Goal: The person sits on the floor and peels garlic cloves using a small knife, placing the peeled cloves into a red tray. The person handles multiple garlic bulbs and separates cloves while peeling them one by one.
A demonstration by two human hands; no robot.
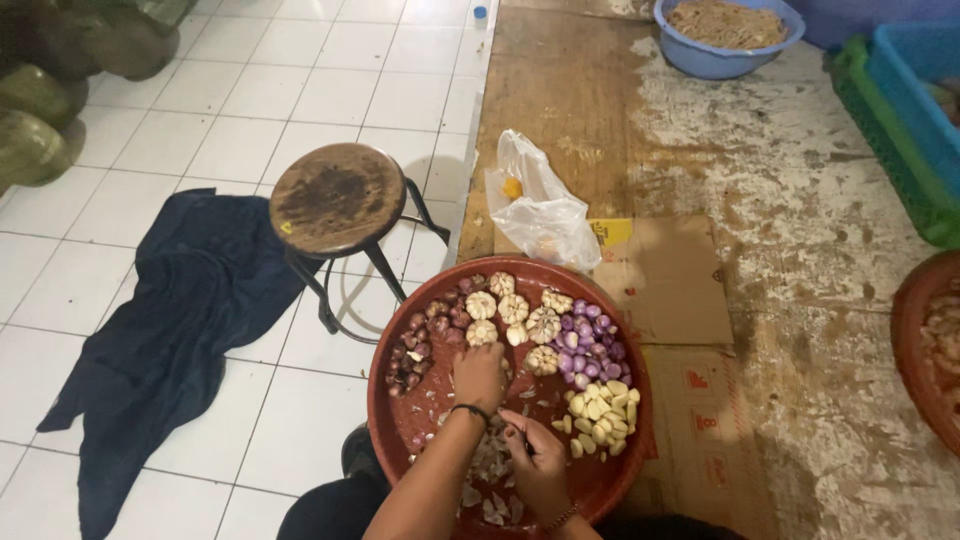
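The red round tray [395,400] holds whole garlic bulbs [512,318] at twelve o'clock, peeled purple shallots [588,345] at two, peeled garlic cloves [598,415] at four, unpeeled shallots [425,340] at ten. The left hand [480,375] is clenched at centre; whether it holds anything cannot be told. The right hand [538,462] pinches something small over papery skins [490,470] at six.

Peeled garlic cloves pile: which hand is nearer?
Right. The right hand sits just left of and below the peeled garlic cloves pile; the left hand is farther left, near the whole garlic bulbs.
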